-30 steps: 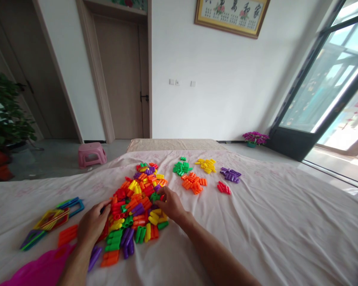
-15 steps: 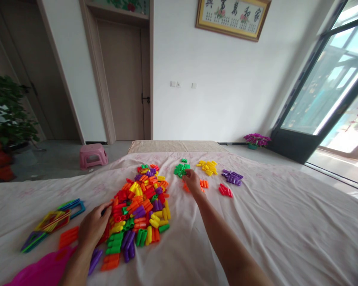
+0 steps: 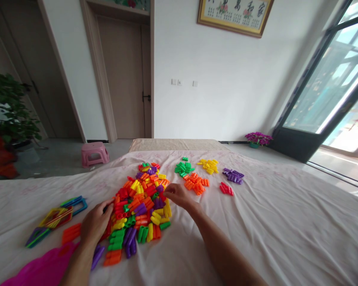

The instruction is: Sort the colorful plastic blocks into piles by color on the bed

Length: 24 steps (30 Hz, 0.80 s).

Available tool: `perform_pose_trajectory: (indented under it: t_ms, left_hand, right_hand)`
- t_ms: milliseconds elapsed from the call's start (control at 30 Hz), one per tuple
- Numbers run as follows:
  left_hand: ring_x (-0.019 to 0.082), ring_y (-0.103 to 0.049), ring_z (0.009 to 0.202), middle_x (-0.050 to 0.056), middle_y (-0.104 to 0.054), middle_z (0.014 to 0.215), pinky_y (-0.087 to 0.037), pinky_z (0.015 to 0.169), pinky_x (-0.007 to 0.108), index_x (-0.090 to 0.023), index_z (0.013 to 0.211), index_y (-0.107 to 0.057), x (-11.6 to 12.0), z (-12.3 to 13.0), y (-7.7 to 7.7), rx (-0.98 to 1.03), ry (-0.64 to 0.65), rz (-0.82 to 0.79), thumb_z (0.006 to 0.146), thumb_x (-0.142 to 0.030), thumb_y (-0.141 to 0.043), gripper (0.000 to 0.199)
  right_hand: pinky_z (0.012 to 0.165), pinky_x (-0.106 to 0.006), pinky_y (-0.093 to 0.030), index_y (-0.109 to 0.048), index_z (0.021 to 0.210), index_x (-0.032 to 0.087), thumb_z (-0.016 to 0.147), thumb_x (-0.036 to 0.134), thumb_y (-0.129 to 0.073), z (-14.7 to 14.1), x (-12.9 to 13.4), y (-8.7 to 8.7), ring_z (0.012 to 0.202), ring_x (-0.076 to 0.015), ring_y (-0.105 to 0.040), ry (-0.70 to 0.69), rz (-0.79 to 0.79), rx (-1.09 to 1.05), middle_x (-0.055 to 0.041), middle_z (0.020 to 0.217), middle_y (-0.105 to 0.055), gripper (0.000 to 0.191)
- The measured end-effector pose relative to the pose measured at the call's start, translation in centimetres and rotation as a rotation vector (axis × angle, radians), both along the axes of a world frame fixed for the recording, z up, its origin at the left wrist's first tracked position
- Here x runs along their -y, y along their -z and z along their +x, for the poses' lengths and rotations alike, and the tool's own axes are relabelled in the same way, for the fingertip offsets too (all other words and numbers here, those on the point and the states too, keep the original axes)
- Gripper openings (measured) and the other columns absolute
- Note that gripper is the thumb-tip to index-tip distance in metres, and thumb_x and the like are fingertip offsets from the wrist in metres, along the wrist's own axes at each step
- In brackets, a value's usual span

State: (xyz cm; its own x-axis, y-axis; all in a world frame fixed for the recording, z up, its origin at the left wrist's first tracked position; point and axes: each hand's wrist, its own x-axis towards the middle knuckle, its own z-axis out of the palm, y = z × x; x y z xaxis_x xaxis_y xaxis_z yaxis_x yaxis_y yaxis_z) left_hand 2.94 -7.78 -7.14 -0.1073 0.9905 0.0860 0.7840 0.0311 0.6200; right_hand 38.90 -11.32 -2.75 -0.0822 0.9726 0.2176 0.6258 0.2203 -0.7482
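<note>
A mixed heap of plastic tube-shaped building blocks [image 3: 143,206] in red, orange, yellow, green and purple lies on the cloth. At the heap's left edge, my left hand [image 3: 96,222] rests against red blocks, thumb and forefinger apart; its other fingers are partly hidden. My right hand [image 3: 178,195] hovers at the right edge with curved fingers near purple and yellow blocks, and no block shows in it. Beyond it lie sorted piles: green blocks [image 3: 183,168], orange blocks [image 3: 197,184], yellow blocks [image 3: 209,166], purple blocks [image 3: 233,175] and red blocks [image 3: 226,188].
Flat coloured frame-shaped tiles [image 3: 55,218] lie left of the heap, near an orange block [image 3: 71,233]. A magenta plastic item [image 3: 41,268] sits at the lower left. The pale cloth [image 3: 271,226] has folds. Past it stands a pink stool [image 3: 94,154].
My right hand has moved left and nearer, from beside the green pile to the mixed heap, uncovering the orange pile. My left hand stays at the heap's left edge.
</note>
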Motion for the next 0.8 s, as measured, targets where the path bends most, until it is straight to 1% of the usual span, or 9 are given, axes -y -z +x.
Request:
perform_pose_trajectory:
  t_ms: [33, 100, 200, 300, 400, 567, 633, 733, 800]
  left_hand:
    - [0.029, -0.07, 0.122, 0.009, -0.077, 0.133, -0.052, 0.097, 0.034, -0.025, 0.129, -0.075, 0.0, 0.0, 0.0, 0.002, 0.005, 0.002, 0.097, -0.052, -0.041, 0.054]
    - [0.028, -0.07, 0.121, 0.009, -0.077, 0.132, -0.052, 0.096, 0.033, -0.025, 0.128, -0.075, 0.1, 0.0, -0.1, 0.003, 0.004, 0.012, 0.097, -0.052, -0.042, 0.053]
    - [0.028, -0.072, 0.118, 0.008, -0.078, 0.131, -0.053, 0.094, 0.032, -0.026, 0.127, -0.076, 0.1, 0.1, -0.1, 0.0, -0.004, 0.023, 0.096, -0.052, -0.044, 0.052]
    - [0.028, -0.071, 0.118, 0.009, -0.078, 0.131, -0.053, 0.094, 0.032, -0.025, 0.127, -0.076, 0.1, 0.0, 0.0, 0.002, -0.007, 0.012, 0.096, -0.052, -0.044, 0.052]
    - [0.028, -0.071, 0.121, 0.009, -0.078, 0.132, -0.052, 0.097, 0.033, -0.025, 0.128, -0.075, 0.1, 0.0, 0.0, 0.013, 0.0, 0.005, 0.096, -0.053, -0.043, 0.053]
    - [0.03, -0.068, 0.126, 0.01, -0.075, 0.137, -0.05, 0.098, 0.035, -0.024, 0.13, -0.073, 0.1, 0.0, -0.1, 0.008, 0.006, -0.017, 0.098, -0.053, -0.039, 0.055]
    - [0.03, -0.067, 0.127, 0.011, -0.074, 0.138, -0.049, 0.099, 0.036, -0.024, 0.132, -0.072, 0.2, 0.1, -0.3, 0.001, 0.008, -0.029, 0.098, -0.053, -0.038, 0.056]
    - [0.03, -0.066, 0.129, 0.011, -0.073, 0.14, -0.049, 0.101, 0.037, -0.023, 0.134, -0.071, 0.3, 0.1, -0.4, -0.014, 0.014, -0.038, 0.099, -0.052, -0.036, 0.057]
    - [0.029, -0.068, 0.128, 0.01, -0.074, 0.139, -0.05, 0.099, 0.035, -0.023, 0.134, -0.071, 0.3, 0.1, -0.4, -0.03, 0.016, -0.027, 0.099, -0.052, -0.036, 0.057]
  right_hand:
    - [0.064, -0.023, -0.045, -0.081, 0.092, 0.022, 0.087, 0.03, -0.074, -0.6, 0.6, -0.4, 0.073, -0.0149, -0.066, -0.021, -0.003, 0.085, 0.0003, 0.083, -0.075, 0.012]
    - [0.071, -0.025, -0.047, -0.082, 0.105, 0.026, 0.085, 0.034, -0.08, -1.7, 1.6, -1.0, 0.082, -0.0175, -0.068, -0.041, 0.01, 0.243, -0.0006, 0.095, -0.076, 0.021]
    - [0.077, -0.027, -0.049, -0.078, 0.119, 0.029, 0.085, 0.039, -0.084, -2.6, 2.5, -1.2, 0.094, -0.0211, -0.07, -0.049, 0.004, 0.363, -0.0033, 0.112, -0.074, 0.036]
    - [0.081, -0.028, -0.051, -0.077, 0.118, 0.028, 0.081, 0.037, -0.088, -2.6, 2.7, -0.8, 0.099, -0.0223, -0.07, -0.022, -0.011, 0.354, -0.0048, 0.119, -0.071, 0.04]
    - [0.084, -0.028, -0.051, -0.077, 0.116, 0.027, 0.077, 0.033, -0.093, -2.4, 2.5, -0.3, 0.101, -0.0215, -0.068, -0.008, 0.002, 0.267, -0.0044, 0.119, -0.07, 0.043]
    - [0.081, -0.025, -0.05, -0.078, 0.095, 0.024, 0.081, 0.018, -0.087, -2.1, 2.3, 0.2, 0.091, -0.0165, -0.067, -0.016, 0.043, 0.163, -0.0014, 0.105, -0.069, 0.017]
    - [0.081, -0.025, -0.049, -0.077, 0.1, 0.025, 0.082, 0.019, -0.086, -2.1, 2.5, 0.3, 0.091, -0.0162, -0.067, -0.021, 0.045, 0.168, -0.0008, 0.107, -0.069, 0.021]
    - [0.082, -0.026, -0.049, -0.075, 0.113, 0.028, 0.082, 0.027, -0.088, -2.2, 2.9, 0.3, 0.096, -0.018, -0.067, -0.025, 0.039, 0.222, -0.0018, 0.119, -0.068, 0.034]
    - [0.081, -0.026, -0.049, -0.075, 0.113, 0.027, 0.083, 0.029, -0.088, -2.4, 3.2, 0.2, 0.099, -0.0187, -0.068, -0.036, 0.039, 0.262, -0.0024, 0.122, -0.067, 0.033]
